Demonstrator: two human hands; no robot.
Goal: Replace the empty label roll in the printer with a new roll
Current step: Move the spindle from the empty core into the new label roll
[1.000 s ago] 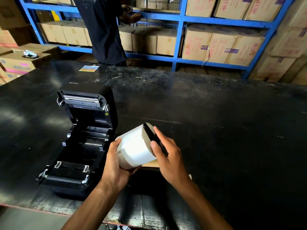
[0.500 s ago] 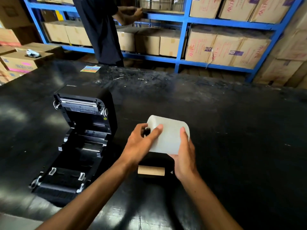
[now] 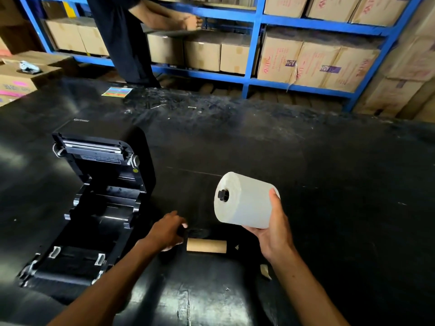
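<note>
The black label printer point(image 3: 94, 208) stands open on the left of the table, lid raised and roll bay empty. My right hand point(image 3: 273, 231) holds the new white label roll point(image 3: 244, 201) above the table, a black spindle end showing in its core. The empty brown cardboard core point(image 3: 206, 245) lies on the table below it. My left hand point(image 3: 164, 232) is low on the table just left of the core, fingers curled at a small black part point(image 3: 196, 232). Motion blur hides whether it grips that part.
The black table point(image 3: 306, 172) runs back to blue shelving point(image 3: 253, 55) full of cardboard boxes. A person in dark clothes point(image 3: 122, 38) stands at the shelves. A colourful card point(image 3: 117, 92) lies at the far table edge, and a paper scrap point(image 3: 264, 270) by my right forearm.
My left hand has let go of the roll and dropped to the table beside the cardboard core. My right hand alone now holds the roll, raised and turned so its spindle end faces left.
</note>
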